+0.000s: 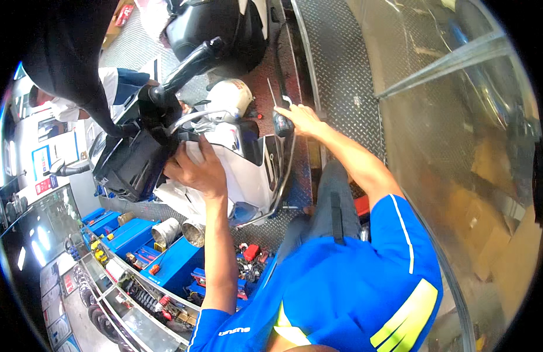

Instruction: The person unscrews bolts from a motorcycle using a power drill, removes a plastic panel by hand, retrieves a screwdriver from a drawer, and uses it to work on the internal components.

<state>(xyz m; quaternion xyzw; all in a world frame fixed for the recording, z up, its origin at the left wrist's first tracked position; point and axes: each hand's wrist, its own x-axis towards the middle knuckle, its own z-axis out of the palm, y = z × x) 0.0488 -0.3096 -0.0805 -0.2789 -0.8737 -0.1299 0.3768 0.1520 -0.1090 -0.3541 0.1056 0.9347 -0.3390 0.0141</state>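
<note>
A white and black scooter (242,170) stands in front of me, with its dark handlebar and headlight section at the left. My left hand (198,170) bears on the scooter's front panel beside the glossy black cover (130,173), its fingers bent over the edge; some fingertips are hidden. Further right, my right hand (300,120) is closed round a dark tool (282,125) with a long thin metal shaft pointing away from me. The tool's exact kind is unclear. It is held beside the silver tube (291,164) along the scooter's right side.
Blue tool trays (127,234) and a glass-fronted cabinet (136,314) stand at the lower left. A metal tread-plate ramp (342,70) and a large clear panel (441,146) line the right. Another person (72,94) and a second scooter (218,35) are beyond.
</note>
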